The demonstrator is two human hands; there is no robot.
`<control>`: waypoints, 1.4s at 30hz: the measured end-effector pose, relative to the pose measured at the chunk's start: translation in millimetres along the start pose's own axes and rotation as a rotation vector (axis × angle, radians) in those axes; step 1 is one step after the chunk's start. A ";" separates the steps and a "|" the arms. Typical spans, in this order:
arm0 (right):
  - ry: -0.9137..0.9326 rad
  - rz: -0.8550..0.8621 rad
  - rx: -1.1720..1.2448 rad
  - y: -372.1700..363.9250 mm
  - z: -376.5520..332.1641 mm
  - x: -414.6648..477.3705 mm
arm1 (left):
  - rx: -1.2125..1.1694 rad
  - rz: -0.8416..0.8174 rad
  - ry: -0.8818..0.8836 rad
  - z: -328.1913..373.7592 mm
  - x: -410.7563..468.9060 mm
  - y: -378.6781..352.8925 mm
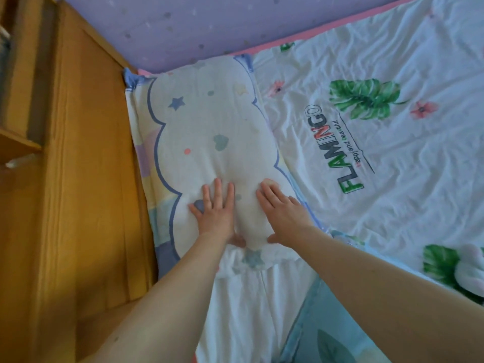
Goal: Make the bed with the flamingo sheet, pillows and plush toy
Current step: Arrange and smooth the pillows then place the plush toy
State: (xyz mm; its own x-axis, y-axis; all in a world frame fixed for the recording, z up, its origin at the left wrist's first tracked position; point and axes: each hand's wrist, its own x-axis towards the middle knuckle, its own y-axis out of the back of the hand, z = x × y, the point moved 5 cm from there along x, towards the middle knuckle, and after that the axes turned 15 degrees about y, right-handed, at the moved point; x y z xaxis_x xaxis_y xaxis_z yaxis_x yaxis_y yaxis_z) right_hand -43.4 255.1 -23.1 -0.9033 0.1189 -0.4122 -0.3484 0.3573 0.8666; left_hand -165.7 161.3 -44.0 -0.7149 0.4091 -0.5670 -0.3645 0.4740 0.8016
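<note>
A white pillow [207,132] with a blue cloud outline, stars and hearts lies against the wooden headboard at the bed's far corner. Both hands rest flat on its near end, fingers spread: my left hand [216,210] on the left, my right hand [281,213] beside it, neither holding anything. The white flamingo sheet [392,158], printed with green leaves, pink flowers and the word FLAMINGO, covers the mattress to the right and is wrinkled. A pale plush toy [471,268] shows partly at the right edge, lying on the sheet. A second white pillow [251,305] lies under my forearms.
A wooden headboard [89,179] with a shelf runs down the left side. A purple wall with star marks [209,24] stands behind the bed. A light blue fabric with a leaf print [324,339] lies at the bottom edge.
</note>
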 end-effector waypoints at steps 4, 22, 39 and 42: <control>-0.057 -0.081 -0.018 -31.5 7.0 16.4 | -0.001 0.007 -0.001 6.6 20.4 -20.2; -0.088 -0.230 -0.130 -68.3 21.9 79.0 | -0.069 0.136 0.032 14.0 66.8 -47.1; -0.003 -0.140 -0.060 -72.9 31.3 86.5 | 0.016 0.201 0.149 20.4 61.8 -35.7; -0.004 -0.122 -0.060 -74.1 31.0 84.7 | 0.038 0.189 0.154 21.6 59.5 -35.2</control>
State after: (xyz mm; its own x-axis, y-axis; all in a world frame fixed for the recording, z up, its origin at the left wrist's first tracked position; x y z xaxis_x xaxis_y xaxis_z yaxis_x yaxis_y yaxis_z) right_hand -86.3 267.5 -131.0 -0.8525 0.0821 -0.5163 -0.4696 0.3136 0.8253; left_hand -182.5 185.7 -110.1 -0.8517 0.3710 -0.3701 -0.1951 0.4309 0.8811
